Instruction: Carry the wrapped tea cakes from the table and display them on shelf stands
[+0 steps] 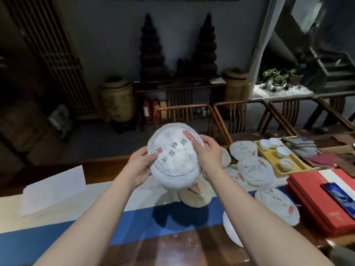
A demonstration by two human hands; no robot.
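A round tea cake [175, 155] in white paper with red stamps and grey characters is lifted above the table, its printed face toward me. My left hand [141, 167] grips its left edge, thumb on the face. My right hand [208, 152] grips its right edge, thumb over the top. Several more wrapped tea cakes [255, 170] lie stacked on the table to the right, one [277, 205] nearer me. An unwrapped-looking tan cake [196, 197] sits below the held one. No shelf stands are visible.
A blue and white runner [76, 225] covers the wooden table. A yellow tray [269, 162] with white cups, grey cloth [300, 147], red boxes [315, 200] with a phone [340, 197] lie right. White paper [51, 189] lies left. Wooden chairs [230, 116] stand behind the table.
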